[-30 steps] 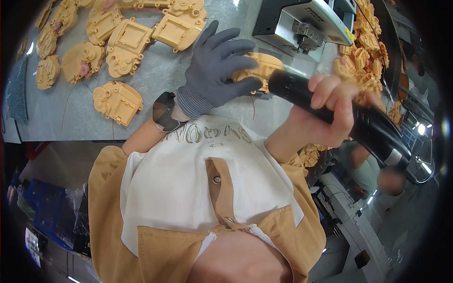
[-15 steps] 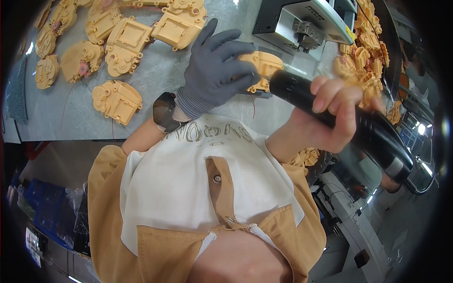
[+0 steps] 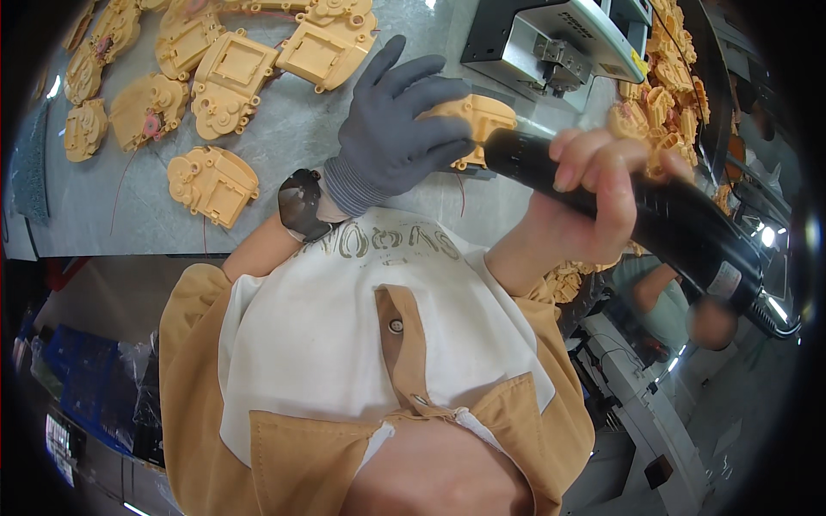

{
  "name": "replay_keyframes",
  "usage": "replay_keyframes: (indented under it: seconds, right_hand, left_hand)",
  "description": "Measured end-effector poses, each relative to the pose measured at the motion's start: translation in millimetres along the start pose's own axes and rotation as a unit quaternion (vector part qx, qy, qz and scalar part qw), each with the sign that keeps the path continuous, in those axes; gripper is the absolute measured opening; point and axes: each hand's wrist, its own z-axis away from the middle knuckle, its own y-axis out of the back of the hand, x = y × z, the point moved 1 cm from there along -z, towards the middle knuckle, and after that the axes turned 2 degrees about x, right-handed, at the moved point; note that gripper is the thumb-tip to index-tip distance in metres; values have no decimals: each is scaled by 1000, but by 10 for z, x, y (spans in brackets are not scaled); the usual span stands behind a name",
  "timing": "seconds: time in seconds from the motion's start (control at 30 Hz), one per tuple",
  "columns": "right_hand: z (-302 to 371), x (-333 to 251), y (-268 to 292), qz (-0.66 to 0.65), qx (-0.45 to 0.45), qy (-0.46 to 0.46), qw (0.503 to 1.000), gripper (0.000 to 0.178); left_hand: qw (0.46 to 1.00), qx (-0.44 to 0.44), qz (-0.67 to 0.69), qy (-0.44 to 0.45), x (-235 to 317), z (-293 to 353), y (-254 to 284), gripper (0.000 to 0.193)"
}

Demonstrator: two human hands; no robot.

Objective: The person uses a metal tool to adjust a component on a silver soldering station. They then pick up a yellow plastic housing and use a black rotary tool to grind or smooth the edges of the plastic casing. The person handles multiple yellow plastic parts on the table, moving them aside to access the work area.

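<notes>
My left hand (image 3: 391,133), in a grey glove, lies over the left side of a yellow plastic housing (image 3: 489,113). Its thumb and nearest fingers press on the housing, while the outer fingers stretch away over the table. A dark flat base shows beneath the housing, and a thin red wire hangs from it. My bare right hand (image 3: 602,185) is wrapped round a thick black electric screwdriver (image 3: 688,228). The tool slants, with its front end close to the housing and its corded rear toward the right. Its bit and the contact point are hidden from this view.
Several similar housings (image 3: 215,185) lie on the grey table (image 3: 284,146) at left. A metal-and-grey bench device (image 3: 559,56) stands beyond the held housing. More yellow parts (image 3: 667,112) are heaped at right. Behind the tool, another person's arm (image 3: 658,284) shows.
The screwdriver's rear end has swung slightly right and down, and my right hand has shifted slightly left. My left hand and the housing have hardly moved. The other person shows more plainly.
</notes>
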Motion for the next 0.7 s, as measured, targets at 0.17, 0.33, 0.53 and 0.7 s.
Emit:
replay_keyframes:
  seconds: [0.17, 0.33, 0.53, 0.7]
  right_hand:
    - [-17, 98, -19, 58, 18, 27, 998, 41]
    - [-49, 177, 0, 173, 29, 38, 984, 33]
    - [-76, 235, 20, 241, 14, 31, 970, 22]
    - [-63, 266, -79, 196, 64, 12, 978, 33]
  left_hand:
    - [997, 26, 2, 70, -31, 30, -40, 66]
    - [996, -9, 1, 89, -46, 56, -94, 71]
    - [992, -42, -10, 116, -69, 76, -111, 71]
    - [994, -34, -6, 108, -86, 76, -136, 69]
